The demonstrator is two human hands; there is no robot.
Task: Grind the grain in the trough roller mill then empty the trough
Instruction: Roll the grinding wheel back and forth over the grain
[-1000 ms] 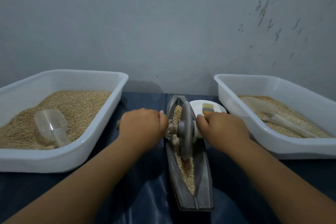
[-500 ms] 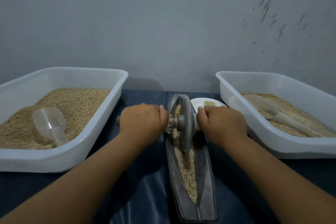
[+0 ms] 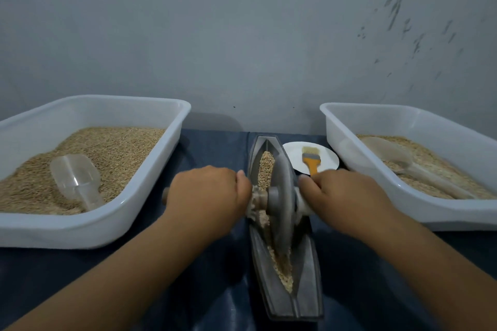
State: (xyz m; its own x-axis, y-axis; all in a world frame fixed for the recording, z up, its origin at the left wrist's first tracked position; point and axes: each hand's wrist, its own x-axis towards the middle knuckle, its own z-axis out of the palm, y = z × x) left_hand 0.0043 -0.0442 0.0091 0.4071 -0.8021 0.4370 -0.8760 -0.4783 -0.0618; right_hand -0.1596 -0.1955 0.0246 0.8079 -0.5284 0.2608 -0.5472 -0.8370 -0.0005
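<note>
Left hand (image 3: 207, 191) is gripping the left end of the axle handle (image 3: 259, 197), fingers curled around it; right hand (image 3: 340, 193) is gripping the right end the same way. Roller wheel (image 3: 281, 199) is standing upright in the trough (image 3: 306, 271), about mid-length — grain (image 3: 282, 266) is lying in the groove both near and far of the wheel. Trough is sitting on the dark cloth (image 3: 209, 290) between two white tubs. Left tub (image 3: 150, 188) is holding grain and a clear scoop (image 3: 75, 177); right tub (image 3: 403, 196) is holding grain and a second scoop (image 3: 395, 157). Just right of the trough's far end, an orange-handled brush (image 3: 310, 160) is lying on a white plate (image 3: 291, 156).
</note>
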